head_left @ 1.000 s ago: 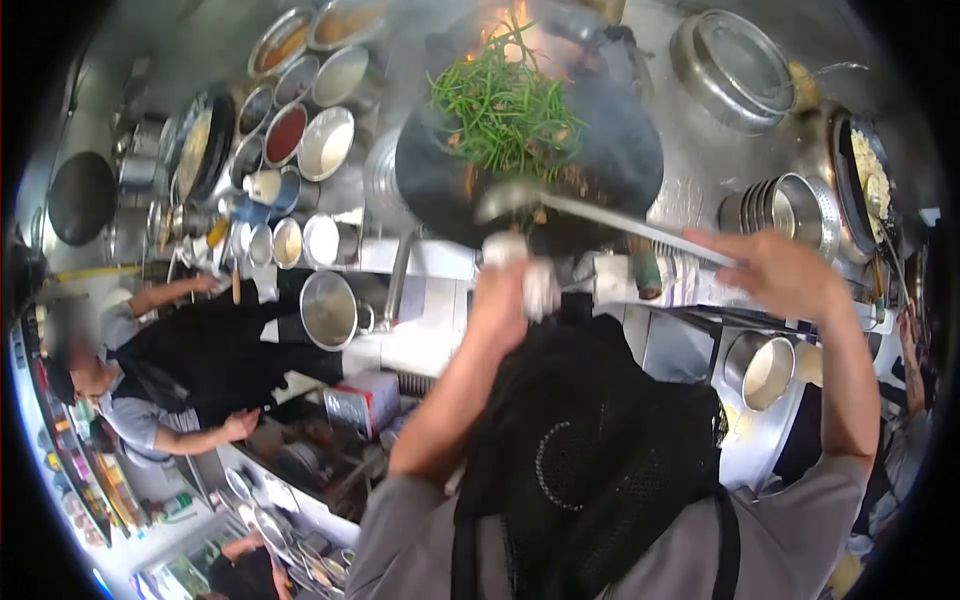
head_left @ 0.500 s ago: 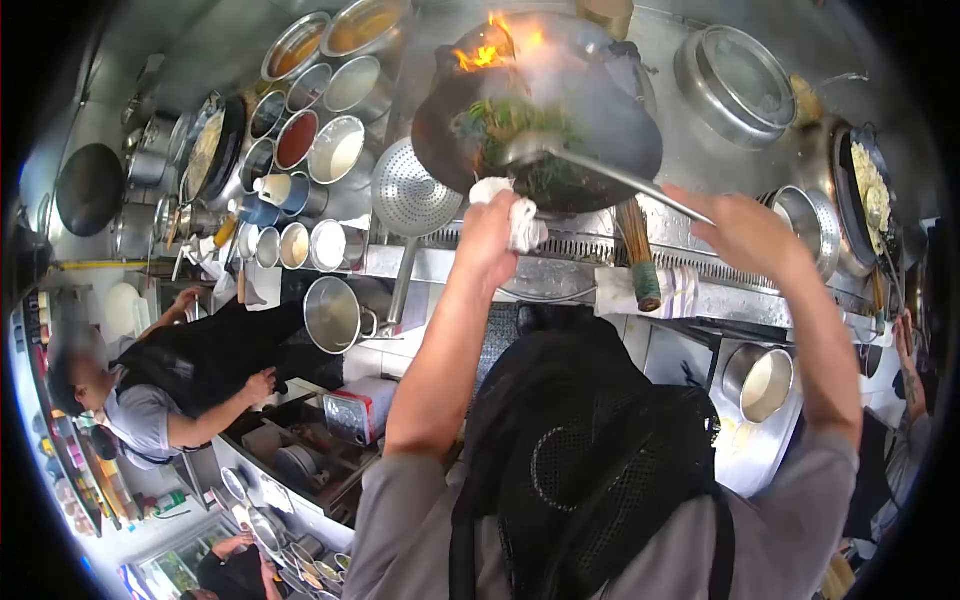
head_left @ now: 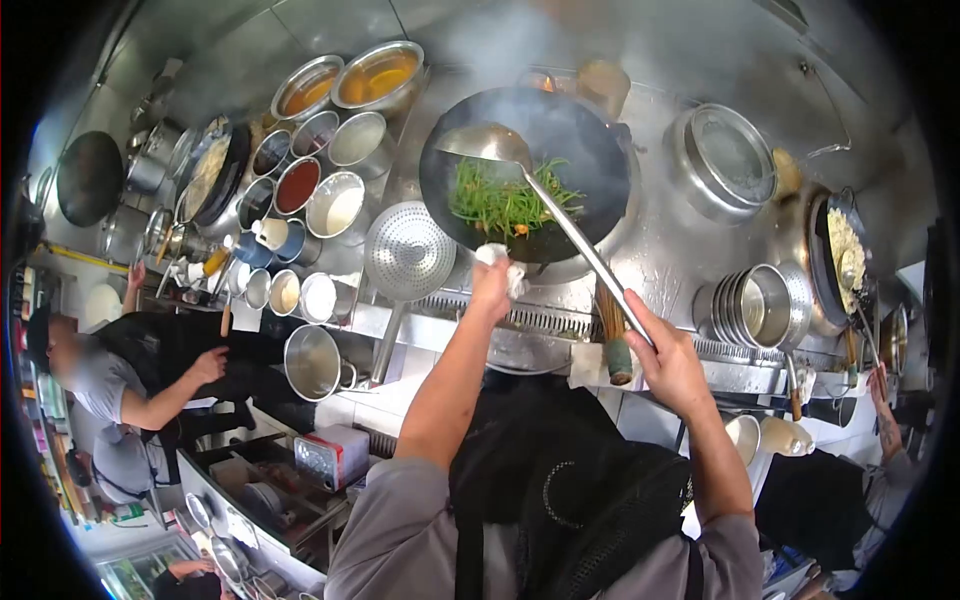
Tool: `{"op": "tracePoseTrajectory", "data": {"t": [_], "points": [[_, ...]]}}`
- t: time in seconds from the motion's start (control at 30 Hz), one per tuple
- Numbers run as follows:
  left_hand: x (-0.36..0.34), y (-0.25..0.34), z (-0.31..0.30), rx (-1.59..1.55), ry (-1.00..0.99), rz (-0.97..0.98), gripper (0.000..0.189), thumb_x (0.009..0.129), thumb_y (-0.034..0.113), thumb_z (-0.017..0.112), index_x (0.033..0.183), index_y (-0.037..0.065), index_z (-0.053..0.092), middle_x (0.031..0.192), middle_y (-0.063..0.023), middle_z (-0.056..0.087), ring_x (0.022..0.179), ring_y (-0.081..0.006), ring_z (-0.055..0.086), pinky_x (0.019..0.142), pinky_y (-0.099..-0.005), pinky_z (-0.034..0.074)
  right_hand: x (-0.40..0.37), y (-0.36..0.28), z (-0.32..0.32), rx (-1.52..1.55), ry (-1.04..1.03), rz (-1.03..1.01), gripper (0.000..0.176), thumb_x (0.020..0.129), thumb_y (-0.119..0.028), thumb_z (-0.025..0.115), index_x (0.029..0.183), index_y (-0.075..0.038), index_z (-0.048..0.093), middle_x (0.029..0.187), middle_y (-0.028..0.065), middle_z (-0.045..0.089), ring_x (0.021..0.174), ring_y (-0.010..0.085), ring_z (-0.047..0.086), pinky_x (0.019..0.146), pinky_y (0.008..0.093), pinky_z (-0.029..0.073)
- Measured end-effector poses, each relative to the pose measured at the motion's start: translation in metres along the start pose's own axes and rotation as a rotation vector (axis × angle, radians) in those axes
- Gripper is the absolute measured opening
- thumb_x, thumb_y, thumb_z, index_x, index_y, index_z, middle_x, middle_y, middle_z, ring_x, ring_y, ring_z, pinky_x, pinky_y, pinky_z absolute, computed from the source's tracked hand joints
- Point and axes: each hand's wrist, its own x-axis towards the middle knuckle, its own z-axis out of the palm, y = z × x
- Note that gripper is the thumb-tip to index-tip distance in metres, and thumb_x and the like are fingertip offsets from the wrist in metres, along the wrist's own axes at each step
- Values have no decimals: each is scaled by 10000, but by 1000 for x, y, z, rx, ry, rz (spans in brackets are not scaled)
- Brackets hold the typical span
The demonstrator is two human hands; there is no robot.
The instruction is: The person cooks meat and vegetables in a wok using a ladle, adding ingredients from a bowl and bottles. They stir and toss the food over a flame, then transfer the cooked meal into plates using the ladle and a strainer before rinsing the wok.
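At the wok [head_left: 590,150] rim, left hand [head_left: 492,288] tight on cloth [head_left: 513,276], right hand [head_left: 668,360] tight around ladle [head_left: 560,215] handle.

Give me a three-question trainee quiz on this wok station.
1. True or false: the wok holds green vegetables.
2. The right hand grips: A) the ladle handle, B) a knife, C) a plate.
3. What does the left hand hold against the wok's near rim?
Key: 1 true; 2 A; 3 a white cloth.
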Motion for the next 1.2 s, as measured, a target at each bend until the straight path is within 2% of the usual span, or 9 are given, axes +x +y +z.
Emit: {"op": "tracePoseTrajectory", "data": {"t": [0.2,0.5,0.63,0.73,0.77,0.87,0.93,1.03,1.2], "points": [[36,-31,-23,66,-50,56,245,890,-25,543,1129,18,578,959,-112,650,776,-232,676,601,-391,579,-24,16,12,-20,-67,551,558,951,-59,639,1487,-105,494,1118,311,669,952,439,685,839,431,529],[3,27,-64,599,-103,113,720,983,465,619,1342,-113,384,1263,-280,550,1175,-359,561,1042,-417,427,112,-18,79,-146,137,156,529,957,-18,590,1475,-59,496,1233,294,658,1084,450,670,910,415,520],[45,-48,-90,51,-142,-200,668,1050,489,512,1501,27,340,1332,-55,530,1190,-185,508,984,-381,484,245,-53,111,-114,60,154,532,960,-63,580,1481,-130,503,1212,299,654,1034,468,665,879,465,525],[34,-15,-58,63,-183,-200,592,1057,548,445,1327,25,504,1048,-41,598,809,-119,555,672,-324,500,347,-67,150,-334,5,52,517,971,-180,570,1483,-186,503,1181,285,662,1035,462,660,895,524,517],[37,-4,-56,203,-294,-240,654,1056,544,444,1360,-33,487,1146,-103,624,1003,-178,588,875,-359,497,377,-79,163,-388,-36,75,524,966,-200,573,1485,-201,501,1167,276,669,1055,449,660,916,522,520],[51,-31,-47,137,-356,40,348,982,319,663,1155,33,567,866,-41,634,714,-123,586,617,-320,496,442,-119,197,-515,-130,100,537,957,-223,581,1487,-223,496,1153,262,678,1087,427,661,949,515,526],[47,-25,-36,126,-212,-84,257,907,122,709,1121,13,616,953,-28,640,809,-135,601,716,-329,517,473,-122,211,-587,-191,110,543,953,-226,586,1488,-230,494,1153,257,681,1099,418,661,961,510,530],[58,-35,-34,164,-155,-66,335,846,116,768,1116,-3,609,974,-55,657,846,-158,630,744,-338,529,471,-123,213,-643,-294,112,558,955,-192,587,1500,-227,469,1247,261,637,1099,425,657,955,516,533],[41,2,-27,125,-168,-212,331,808,118,800,1063,-3,627,910,-76,676,786,-175,663,666,-360,553,314,-58,172,-64,-58,237,590,968,-153,605,1529,-249,448,908,216,688,889,445,684,761,529,535]]}}
